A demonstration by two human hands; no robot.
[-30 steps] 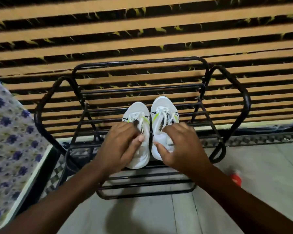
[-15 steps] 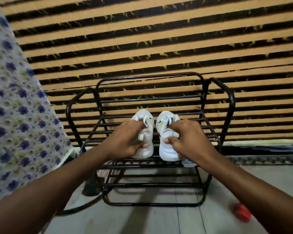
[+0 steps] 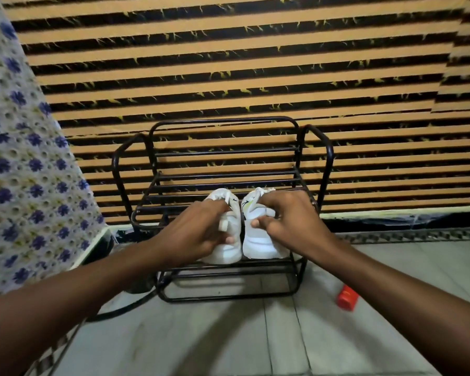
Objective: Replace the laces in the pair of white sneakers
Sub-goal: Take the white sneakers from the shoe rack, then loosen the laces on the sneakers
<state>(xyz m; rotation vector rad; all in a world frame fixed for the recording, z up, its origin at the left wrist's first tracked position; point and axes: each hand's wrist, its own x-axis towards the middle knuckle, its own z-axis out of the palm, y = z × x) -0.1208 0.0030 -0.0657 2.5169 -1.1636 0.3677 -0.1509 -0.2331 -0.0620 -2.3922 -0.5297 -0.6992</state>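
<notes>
White left sneaker (image 3: 229, 252) and right sneaker (image 3: 258, 246) stand close side by side on the black metal shoe rack (image 3: 255, 268), heels near and toes far, so each long axis runs straight away from the person. The left hand (image 3: 198, 232) grips the left sneaker with curled fingers and the right hand (image 3: 291, 221) grips the right one. Each hand is over its own shoe, so a straight pull toward the person should bring both off the rack.

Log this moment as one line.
left hand: grips first sneaker | right hand: grips second sneaker | sneakers: side by side on black rack
</notes>
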